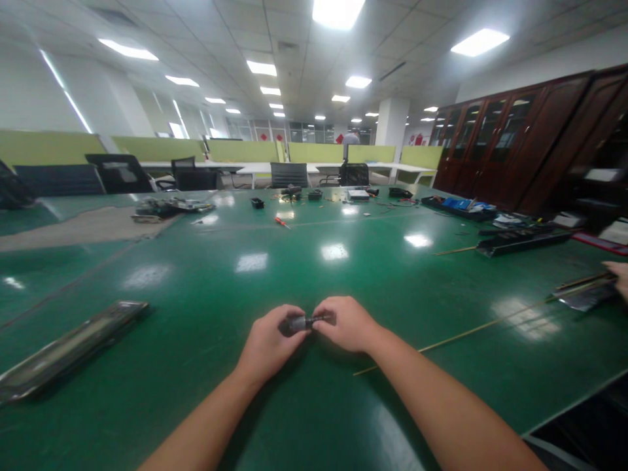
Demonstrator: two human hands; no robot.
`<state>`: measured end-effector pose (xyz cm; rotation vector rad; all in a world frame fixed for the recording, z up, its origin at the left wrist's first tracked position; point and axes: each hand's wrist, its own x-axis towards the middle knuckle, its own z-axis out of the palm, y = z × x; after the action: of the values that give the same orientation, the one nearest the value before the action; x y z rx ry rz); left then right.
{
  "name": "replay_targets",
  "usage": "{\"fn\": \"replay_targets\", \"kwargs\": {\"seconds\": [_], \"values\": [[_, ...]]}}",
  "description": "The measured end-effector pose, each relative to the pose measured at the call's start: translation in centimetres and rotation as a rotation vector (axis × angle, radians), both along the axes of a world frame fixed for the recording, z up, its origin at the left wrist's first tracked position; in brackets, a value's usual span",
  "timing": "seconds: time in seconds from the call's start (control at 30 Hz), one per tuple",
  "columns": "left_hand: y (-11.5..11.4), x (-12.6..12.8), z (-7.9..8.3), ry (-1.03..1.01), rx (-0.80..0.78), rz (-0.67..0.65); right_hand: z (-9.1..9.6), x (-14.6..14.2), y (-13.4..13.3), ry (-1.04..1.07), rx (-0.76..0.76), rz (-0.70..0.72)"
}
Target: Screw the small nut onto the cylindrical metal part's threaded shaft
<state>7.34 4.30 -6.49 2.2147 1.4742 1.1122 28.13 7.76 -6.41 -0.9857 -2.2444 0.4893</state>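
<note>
Over the near middle of the green table (216, 275), my two hands meet around a small dark grey cylinder (297, 322). My left hand (271, 341) wraps its thumb and fingers around the cylinder's thicker body. A narrower dark, ridged-looking shaft (320, 318) leads from its right end into my right hand (345, 322), whose thumb and fingers pinch it. The piece lies roughly level, and its exact kind is not clear from here. Beneath my right forearm a long thin brass-coloured rod (461, 335) runs across the tabletop.
A long clear-wrapped strip (69, 350) lies at left. A red screwdriver (282, 223) is farther back. At right are a black channel-like piece (523, 242), a black tray (458, 208) and another person's hand (619, 278) near thin rods. Small parts lie along the far edge.
</note>
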Motion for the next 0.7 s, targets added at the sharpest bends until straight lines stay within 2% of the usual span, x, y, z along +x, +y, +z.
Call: {"fn": "replay_targets", "kwargs": {"seconds": [0.7], "values": [[0.08, 0.02, -0.01, -0.006, -0.002, 0.005, 0.18, 0.27, -0.03, -0.029, 0.002, -0.018]]}}
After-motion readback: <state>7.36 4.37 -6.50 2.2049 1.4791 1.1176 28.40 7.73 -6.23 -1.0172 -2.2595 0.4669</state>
